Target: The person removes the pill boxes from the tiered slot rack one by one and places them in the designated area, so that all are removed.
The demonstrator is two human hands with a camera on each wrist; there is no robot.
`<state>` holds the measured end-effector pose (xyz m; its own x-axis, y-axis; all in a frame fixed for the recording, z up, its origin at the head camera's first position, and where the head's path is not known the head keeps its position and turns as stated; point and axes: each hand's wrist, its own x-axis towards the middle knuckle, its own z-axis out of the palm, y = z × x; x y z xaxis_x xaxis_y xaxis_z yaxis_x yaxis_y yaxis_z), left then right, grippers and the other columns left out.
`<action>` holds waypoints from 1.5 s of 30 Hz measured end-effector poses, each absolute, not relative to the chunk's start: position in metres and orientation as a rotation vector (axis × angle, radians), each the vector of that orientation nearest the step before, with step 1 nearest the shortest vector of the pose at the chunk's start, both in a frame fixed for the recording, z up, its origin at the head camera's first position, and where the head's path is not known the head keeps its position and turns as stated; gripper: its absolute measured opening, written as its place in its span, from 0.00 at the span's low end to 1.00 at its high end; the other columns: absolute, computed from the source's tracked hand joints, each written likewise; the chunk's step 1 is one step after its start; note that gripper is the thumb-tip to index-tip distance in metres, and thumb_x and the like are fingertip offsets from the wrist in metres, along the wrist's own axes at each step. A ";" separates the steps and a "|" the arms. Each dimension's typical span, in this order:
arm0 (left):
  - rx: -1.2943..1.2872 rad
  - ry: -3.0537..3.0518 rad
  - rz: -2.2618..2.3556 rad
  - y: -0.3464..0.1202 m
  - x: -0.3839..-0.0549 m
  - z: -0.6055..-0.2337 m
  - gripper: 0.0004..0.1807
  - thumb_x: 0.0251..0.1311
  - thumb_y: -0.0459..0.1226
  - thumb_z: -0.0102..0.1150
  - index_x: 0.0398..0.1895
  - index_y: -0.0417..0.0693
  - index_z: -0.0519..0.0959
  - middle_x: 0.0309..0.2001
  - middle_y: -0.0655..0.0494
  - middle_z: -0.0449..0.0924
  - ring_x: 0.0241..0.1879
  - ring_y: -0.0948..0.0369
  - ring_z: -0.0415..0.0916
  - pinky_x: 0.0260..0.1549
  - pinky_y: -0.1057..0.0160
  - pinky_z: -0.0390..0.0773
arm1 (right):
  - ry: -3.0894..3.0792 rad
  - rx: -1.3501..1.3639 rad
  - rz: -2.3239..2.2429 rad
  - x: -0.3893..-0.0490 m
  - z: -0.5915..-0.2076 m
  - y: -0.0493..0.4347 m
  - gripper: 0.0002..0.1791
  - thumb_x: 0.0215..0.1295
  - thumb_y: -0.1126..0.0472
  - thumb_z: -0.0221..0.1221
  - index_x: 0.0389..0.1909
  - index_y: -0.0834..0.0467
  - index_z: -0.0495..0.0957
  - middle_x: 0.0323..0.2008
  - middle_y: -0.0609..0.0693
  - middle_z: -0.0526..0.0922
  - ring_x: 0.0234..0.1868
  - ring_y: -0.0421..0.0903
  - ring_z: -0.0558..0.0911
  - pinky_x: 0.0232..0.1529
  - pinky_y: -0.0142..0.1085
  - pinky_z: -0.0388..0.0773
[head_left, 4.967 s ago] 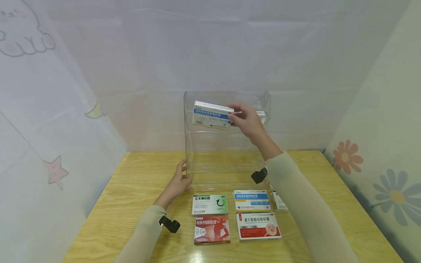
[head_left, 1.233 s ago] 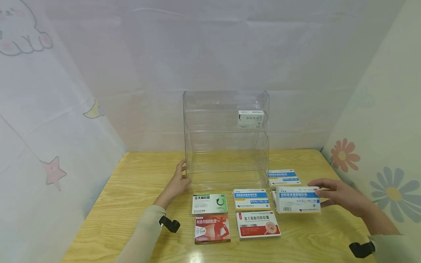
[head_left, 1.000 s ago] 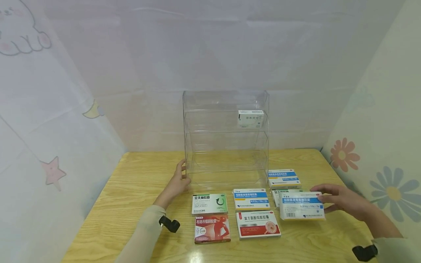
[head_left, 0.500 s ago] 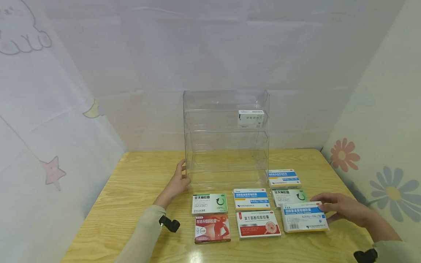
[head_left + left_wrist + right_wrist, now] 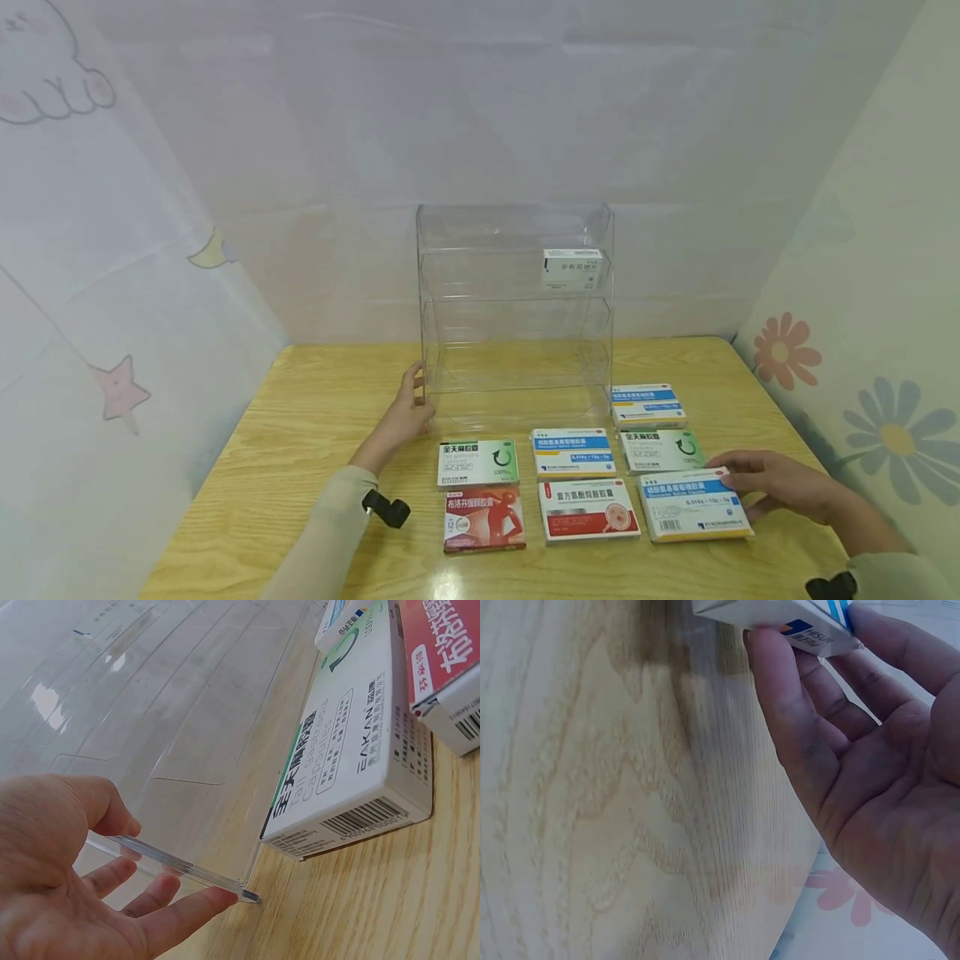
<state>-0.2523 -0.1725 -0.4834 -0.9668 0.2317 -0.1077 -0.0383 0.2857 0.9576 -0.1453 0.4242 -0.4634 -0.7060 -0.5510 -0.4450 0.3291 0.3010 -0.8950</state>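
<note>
My left hand (image 5: 403, 413) holds the left side edge of a clear acrylic tiered rack (image 5: 517, 389). In the left wrist view the thumb lies on one face of the panel (image 5: 187, 868) and the fingers on the other. At the front right my right hand (image 5: 783, 485) pinches the right end of a blue-and-white medicine box (image 5: 693, 507), label up, at table level. The right wrist view shows fingers and thumb on the white box end (image 5: 772, 616); whether the box lies fully flat I cannot tell. One small white medicine box (image 5: 572, 269) stands in an upper tier.
Several medicine boxes lie before and beside the rack: a green-and-white one (image 5: 477, 463), a red one (image 5: 484, 520), a blue-and-white one (image 5: 573, 454), a red-and-white one (image 5: 588, 512), another green-and-white one (image 5: 660, 450) and another blue-and-white one (image 5: 647, 405). Fabric walls surround the wooden table (image 5: 330, 375).
My right hand has taken the blue-and-white box from the rack's upper tiers down to the table's front right. Another blue-and-white box, behind it, has come into view. My left hand stays on the rack.
</note>
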 end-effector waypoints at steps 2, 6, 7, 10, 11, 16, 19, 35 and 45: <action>0.181 2.322 1.751 -0.173 -0.253 -0.484 0.47 0.69 0.28 0.47 0.82 0.62 0.34 0.77 0.38 0.41 0.70 0.33 0.56 0.44 0.43 0.84 | 1.837 -0.188 -1.489 -0.145 -0.465 0.425 0.23 0.81 0.60 0.46 0.68 0.68 0.67 0.53 0.59 0.83 0.48 0.57 0.85 0.40 0.48 0.86; 0.172 2.314 1.755 -0.172 -0.253 -0.484 0.47 0.69 0.27 0.47 0.82 0.63 0.35 0.77 0.38 0.42 0.70 0.33 0.58 0.42 0.44 0.84 | 1.842 -0.183 -1.476 -0.145 -0.468 0.427 0.24 0.80 0.59 0.47 0.69 0.69 0.65 0.53 0.59 0.83 0.49 0.57 0.84 0.41 0.49 0.85; 0.167 2.315 1.755 -0.172 -0.253 -0.483 0.47 0.69 0.27 0.47 0.82 0.63 0.35 0.77 0.38 0.42 0.69 0.34 0.58 0.42 0.44 0.84 | 1.841 -0.180 -1.478 -0.145 -0.468 0.427 0.24 0.80 0.59 0.48 0.69 0.69 0.65 0.53 0.59 0.83 0.49 0.58 0.84 0.42 0.49 0.85; 0.172 2.320 1.754 -0.172 -0.253 -0.482 0.47 0.69 0.26 0.47 0.82 0.62 0.34 0.76 0.37 0.42 0.69 0.33 0.59 0.41 0.44 0.84 | 1.840 -0.164 -1.489 -0.145 -0.468 0.428 0.24 0.80 0.59 0.49 0.69 0.68 0.65 0.53 0.57 0.82 0.50 0.58 0.84 0.44 0.49 0.85; 0.173 2.321 1.755 -0.172 -0.253 -0.482 0.47 0.69 0.26 0.47 0.82 0.61 0.34 0.76 0.37 0.42 0.68 0.33 0.59 0.41 0.43 0.84 | 1.840 -0.158 -1.493 -0.145 -0.468 0.428 0.24 0.79 0.59 0.49 0.69 0.68 0.65 0.53 0.57 0.82 0.50 0.58 0.84 0.44 0.49 0.85; 0.182 2.317 1.760 -0.173 -0.254 -0.481 0.47 0.69 0.26 0.46 0.82 0.62 0.35 0.76 0.36 0.42 0.68 0.33 0.59 0.41 0.43 0.84 | 1.862 -0.140 -1.491 -0.146 -0.466 0.431 0.27 0.80 0.59 0.49 0.70 0.72 0.61 0.53 0.57 0.83 0.51 0.58 0.84 0.46 0.50 0.85; 0.182 2.312 1.771 -0.173 -0.254 -0.481 0.47 0.69 0.26 0.46 0.82 0.62 0.35 0.76 0.37 0.42 0.68 0.33 0.59 0.41 0.43 0.84 | 1.909 -0.130 -1.458 -0.147 -0.462 0.433 0.28 0.80 0.58 0.49 0.71 0.73 0.59 0.55 0.58 0.82 0.53 0.58 0.83 0.47 0.51 0.84; 0.165 2.295 1.782 -0.171 -0.250 -0.482 0.47 0.69 0.27 0.47 0.82 0.63 0.35 0.77 0.37 0.41 0.69 0.33 0.58 0.43 0.40 0.82 | 2.350 -0.414 -1.334 -0.176 -0.379 0.403 0.26 0.79 0.60 0.49 0.71 0.69 0.62 0.60 0.50 0.77 0.54 0.40 0.83 0.50 0.36 0.83; 0.186 2.313 1.768 -0.172 -0.252 -0.484 0.47 0.68 0.26 0.45 0.82 0.57 0.33 0.77 0.35 0.41 0.67 0.32 0.59 0.38 0.44 0.84 | 2.651 -0.476 -1.281 -0.207 -0.337 0.355 0.24 0.78 0.53 0.53 0.68 0.59 0.69 0.63 0.61 0.76 0.52 0.33 0.82 0.51 0.30 0.80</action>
